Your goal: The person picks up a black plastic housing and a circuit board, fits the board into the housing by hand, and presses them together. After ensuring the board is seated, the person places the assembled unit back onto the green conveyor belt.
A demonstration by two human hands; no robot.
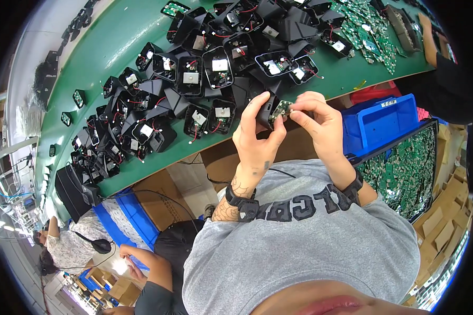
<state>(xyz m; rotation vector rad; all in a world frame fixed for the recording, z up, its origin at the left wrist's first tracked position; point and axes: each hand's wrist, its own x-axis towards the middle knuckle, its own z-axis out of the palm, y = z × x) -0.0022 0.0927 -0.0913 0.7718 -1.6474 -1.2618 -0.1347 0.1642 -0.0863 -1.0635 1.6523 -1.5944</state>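
Just past the table's front edge, my left hand (256, 135) is closed round a black plastic housing (266, 111), its forefinger along one side and its thumb near the lower edge. A small green circuit board (281, 109) sits tilted at the housing's open side. My right hand (319, 119) pinches the board's right edge between thumb and fingertips. Whether the board touches the housing inside is hidden. Closest beyond my hands are open black housings (222, 116) with boards, silvery-white blocks and red wires.
Many similar housings (189, 76) are heaped along the green table (110, 50). Loose green boards (368, 39) lie in a pile at the far right. To my right stand a blue bin (386, 123) and a tray of boards (399, 176). Other people work at both sides.
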